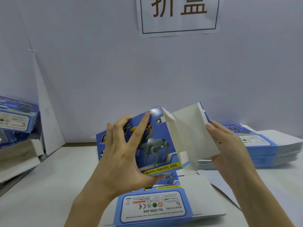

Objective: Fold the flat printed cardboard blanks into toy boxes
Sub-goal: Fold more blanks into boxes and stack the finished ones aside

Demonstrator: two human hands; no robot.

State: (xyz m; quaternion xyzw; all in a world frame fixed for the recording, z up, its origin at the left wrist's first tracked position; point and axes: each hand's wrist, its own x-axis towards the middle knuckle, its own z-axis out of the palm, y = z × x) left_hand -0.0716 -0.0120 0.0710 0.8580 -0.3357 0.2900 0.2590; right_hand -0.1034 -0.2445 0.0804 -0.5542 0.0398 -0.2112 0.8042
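Observation:
A blue printed cardboard blank (157,145) with a robot dog picture stands partly folded above the table in the middle. My left hand (124,154) grips its printed front panel, fingers spread on the face and thumb under the lower edge. My right hand (229,145) holds the white inner side panel (193,128) at its right edge, fingers behind it. The blank's lower panels (155,205) with the warning label lie flat on the table towards me.
A stack of flat blanks (265,148) lies on the white table at the right. Folded boxes (16,118) are piled at the left edge. A white wall with a paper sign (178,15) stands close behind.

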